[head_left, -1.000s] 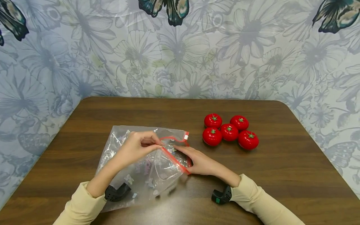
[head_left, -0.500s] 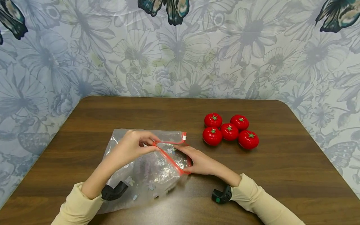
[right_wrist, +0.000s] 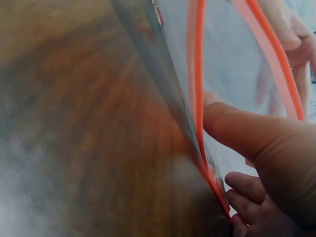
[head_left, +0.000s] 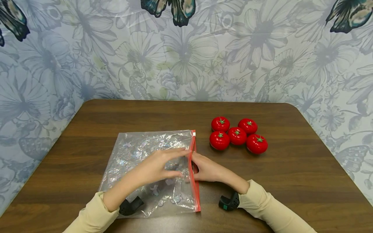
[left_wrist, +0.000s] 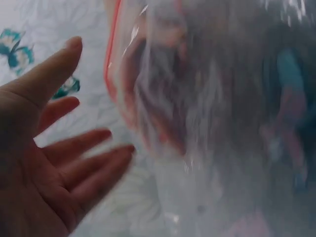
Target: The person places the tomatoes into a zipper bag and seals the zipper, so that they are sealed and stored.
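A clear plastic zip bag [head_left: 128,152] with a red zip strip [head_left: 196,194] and small printed figures lies on the table, its mouth facing right. Above its film my left hand [head_left: 158,165] has thumb and fingers spread apart, fingertips right at the strip. The left wrist view shows the left hand [left_wrist: 49,168] with nothing between its fingers. My right hand [head_left: 211,168] reaches into the bag's mouth from the right, thumb and fingers spread; its fingertips are under the film. In the right wrist view the right thumb [right_wrist: 247,128] lies between the two parted red edges.
Several red tomatoes with green stems, one a front-right tomato [head_left: 257,144], sit together behind and right of the bag. The brown wooden table [head_left: 291,168] ends at a floral-patterned backdrop [head_left: 186,64]. A black wrist device [head_left: 229,202] hangs below the right sleeve.
My left hand has let go of the red strip edge it pulled back leftward and moved toward the right and nearer. The bag's upper film has fallen flat over my right fingers, which stayed put.
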The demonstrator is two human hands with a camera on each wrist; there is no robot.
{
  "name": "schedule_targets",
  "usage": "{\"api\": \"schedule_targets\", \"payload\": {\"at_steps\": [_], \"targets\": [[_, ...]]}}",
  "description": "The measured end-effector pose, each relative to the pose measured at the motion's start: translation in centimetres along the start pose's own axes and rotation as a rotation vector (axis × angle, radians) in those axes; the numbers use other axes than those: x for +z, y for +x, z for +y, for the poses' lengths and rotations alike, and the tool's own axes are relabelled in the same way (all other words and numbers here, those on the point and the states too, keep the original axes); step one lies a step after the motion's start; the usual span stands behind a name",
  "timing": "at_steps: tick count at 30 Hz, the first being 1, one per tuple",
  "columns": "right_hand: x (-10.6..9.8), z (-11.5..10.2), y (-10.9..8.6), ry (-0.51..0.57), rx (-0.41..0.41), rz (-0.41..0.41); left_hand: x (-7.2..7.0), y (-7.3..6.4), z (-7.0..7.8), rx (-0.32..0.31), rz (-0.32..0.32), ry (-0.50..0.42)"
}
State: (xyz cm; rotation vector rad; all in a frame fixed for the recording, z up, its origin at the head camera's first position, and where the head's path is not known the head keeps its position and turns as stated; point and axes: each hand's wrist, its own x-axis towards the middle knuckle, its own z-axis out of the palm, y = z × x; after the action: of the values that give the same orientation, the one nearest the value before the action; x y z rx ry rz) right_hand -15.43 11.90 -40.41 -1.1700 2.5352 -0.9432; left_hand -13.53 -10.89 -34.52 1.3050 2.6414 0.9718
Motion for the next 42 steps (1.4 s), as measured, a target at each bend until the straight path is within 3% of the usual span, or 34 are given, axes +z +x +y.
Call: {"api": "schedule_targets", "payload": {"at_steps": [3, 6, 14, 19, 25, 35, 42], "targets": [[0.0, -0.1, -0.1, 0.004, 0.015, -0.014, 1.3, 0.3, 0.4, -0.052, -0.074, 0.079], [0.1, 0.0, -0.1, 0.015, 0.022, -0.025, 2.1, 0.6, 0.4, -0.088, -0.097, 0.128], [0.1, 0.4, -0.1, 0.003, -0.009, -0.024, 2.3, 1.4, -0.2, -0.008, -0.022, 0.178], [0.2, 0.4, -0.1, 0.006, 0.004, -0.043, 1.3, 1.3, -0.8, 0.017, 0.047, 0.135], [0.1, 0.5, -0.1, 0.009, 0.024, -0.055, -0.7, 0.8, -1.5, -0.013, 0.075, 0.049], [0.0, 0.4, 0.1, -0.001, 0.03, -0.062, -4.6, -0.5, -1.6, -0.042, -0.017, -0.023], [-0.1, 0.4, 0.0, -0.002, 0.022, -0.073, -5.6, -0.8, -1.5, 0.003, -0.111, -0.018]]}}
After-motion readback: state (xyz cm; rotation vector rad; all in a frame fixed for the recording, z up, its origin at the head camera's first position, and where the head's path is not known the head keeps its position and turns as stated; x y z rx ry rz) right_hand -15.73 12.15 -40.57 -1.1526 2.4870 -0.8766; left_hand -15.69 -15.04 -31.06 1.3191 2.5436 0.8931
